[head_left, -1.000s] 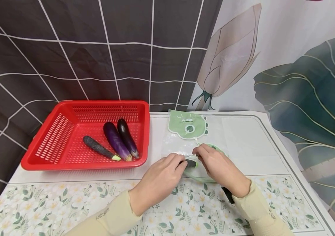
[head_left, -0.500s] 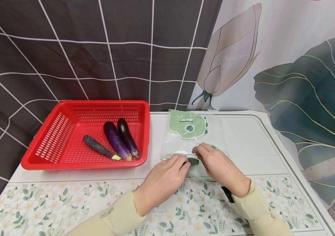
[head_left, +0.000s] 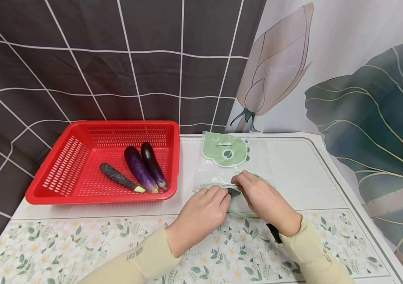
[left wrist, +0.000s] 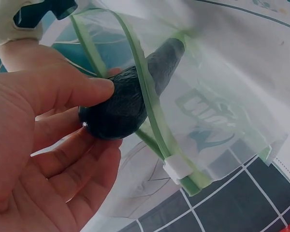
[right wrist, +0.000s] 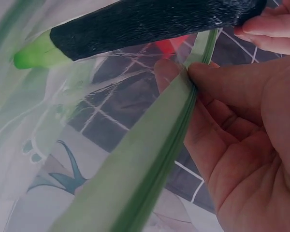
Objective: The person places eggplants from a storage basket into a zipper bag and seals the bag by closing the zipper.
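Note:
My left hand [head_left: 199, 217] pinches the thick rounded end of a dark, rough-skinned vegetable [left wrist: 120, 108] with a light green tip. Its narrow end lies inside a clear zip bag [head_left: 210, 173] with green dinosaur prints; the thick end sticks out of the bag's mouth. With thumb and fingers, my right hand [head_left: 267, 199] pinches the green zip edge [right wrist: 152, 150], holding one side of the mouth apart from the other. A white slider [left wrist: 178, 167] sits on that green edge, visible in the left wrist view. In the head view the fingers cover much of the vegetable.
A red plastic basket [head_left: 102, 199] stands on the left, with two purple eggplants [head_left: 137, 167] and a similar dark green-tipped vegetable [head_left: 118, 177] in it. A floral mat [head_left: 91, 244] covers the table front. A dark checked curtain [head_left: 98, 71] hangs behind.
My left hand has moved to the right, pushing the dark vegetable further into the bag. The right hand has kept nearly the same place on the bag's edge.

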